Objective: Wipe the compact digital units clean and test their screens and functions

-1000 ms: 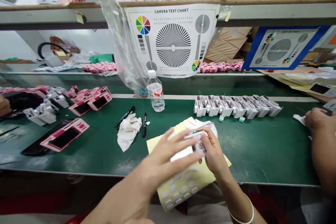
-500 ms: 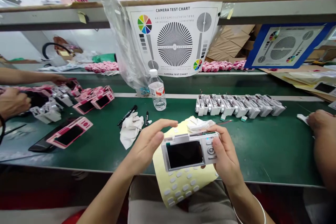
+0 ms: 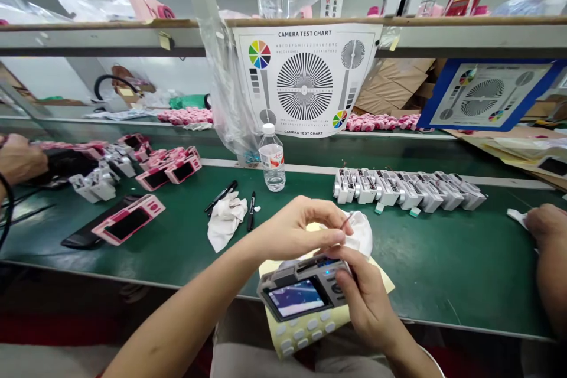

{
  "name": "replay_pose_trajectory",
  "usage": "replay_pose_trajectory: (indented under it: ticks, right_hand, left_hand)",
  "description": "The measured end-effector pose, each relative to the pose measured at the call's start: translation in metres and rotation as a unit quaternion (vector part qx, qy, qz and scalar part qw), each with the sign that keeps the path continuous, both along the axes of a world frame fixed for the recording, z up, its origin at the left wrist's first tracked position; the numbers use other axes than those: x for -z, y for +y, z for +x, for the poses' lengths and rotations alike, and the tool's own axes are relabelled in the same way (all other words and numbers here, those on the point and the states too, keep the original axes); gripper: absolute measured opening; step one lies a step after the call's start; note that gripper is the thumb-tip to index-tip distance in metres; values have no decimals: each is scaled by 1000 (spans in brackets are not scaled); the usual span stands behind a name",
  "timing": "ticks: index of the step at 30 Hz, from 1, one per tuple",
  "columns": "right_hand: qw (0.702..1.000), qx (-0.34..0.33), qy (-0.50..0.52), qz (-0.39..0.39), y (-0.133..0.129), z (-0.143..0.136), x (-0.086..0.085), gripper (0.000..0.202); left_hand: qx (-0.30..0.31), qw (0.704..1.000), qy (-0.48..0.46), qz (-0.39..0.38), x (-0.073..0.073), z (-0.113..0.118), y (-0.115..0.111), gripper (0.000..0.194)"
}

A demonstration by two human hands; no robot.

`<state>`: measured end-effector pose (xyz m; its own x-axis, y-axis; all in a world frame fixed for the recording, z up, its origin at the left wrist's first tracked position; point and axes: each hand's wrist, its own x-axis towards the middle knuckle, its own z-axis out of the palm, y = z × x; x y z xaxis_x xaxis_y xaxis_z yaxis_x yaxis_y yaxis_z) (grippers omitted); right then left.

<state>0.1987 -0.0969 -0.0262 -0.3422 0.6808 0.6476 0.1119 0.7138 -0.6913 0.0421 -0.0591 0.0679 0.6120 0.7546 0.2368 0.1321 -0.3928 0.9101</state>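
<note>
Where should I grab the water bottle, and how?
Probably around the label of the water bottle, coming from the front, thumb and fingers wrapping opposite sides. It stands upright with a rounded body, and the camera test chart hangs behind it.

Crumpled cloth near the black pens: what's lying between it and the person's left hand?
In the head view, a black marker and a small white scrap lie on the green bench between the cloth and the left hand.

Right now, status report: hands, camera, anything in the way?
Right hand gripping camera, screen lit, uncovered. Left hand at thin wire above. Crumpled white material behind.
</note>
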Motion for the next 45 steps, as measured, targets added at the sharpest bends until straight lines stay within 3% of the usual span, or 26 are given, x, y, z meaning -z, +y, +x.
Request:
replay_pose_trajectory:
  ticks: [4,9,15,17,19,22,26,27,29,33,37,42,44,45]
  right_hand:
    - [998,56,41,-7,5,1,0,25]
    - [988,65,134,-38,19,-3,-18,20]
    - [976,64,209,-18,35,-3,-68,19]
    - [968,64,241,6,37,0,-87,17]
    - [963,53,265,20,39,5,-104,15]
    - [952,72,297,31,45,16,-119,13]
    - [938,82,337,-8,51,33,-120,14]
    - [936,79,341,-21,50,37,-118,15]
    - [936,88,340,-41,48,43,-113,16]
    - [931,133,331,-76,43,49,-102,17]
    - [917,176,345,-93,46,50,-96,19]
    - [904,187,376,-86,58,44,-103,16]
    - [909,171,368,-98,63,40,-106,13]
    - [914,158,359,-103,66,37,-106,13]
  left_hand:
    - [-58,995,-70,42,4,-17,-11,12]
    - [-122,978,-36,163,-1,-26,-19,11]
    - [-158,946,-28,280,-43,-26,-16,27]
    - [-184,931,-21,315,-52,-35,-4,34]
    - [-254,906,-16,339,-51,-53,19,47]
    - [-390,881,-57,263,-30,-87,70,67]
    - [-487,845,-40,217,24,-114,134,97]
    - [-498,840,-30,212,39,-115,145,88]
    - [-511,833,-15,209,66,-110,163,44]
    - [-537,820,4,200,101,-98,188,33]
    - [-574,799,21,180,109,-119,207,34]
    - [-635,758,55,140,104,-180,214,36]
    - [-644,751,69,129,101,-200,212,44]
    - [-646,749,75,125,100,-206,211,57]
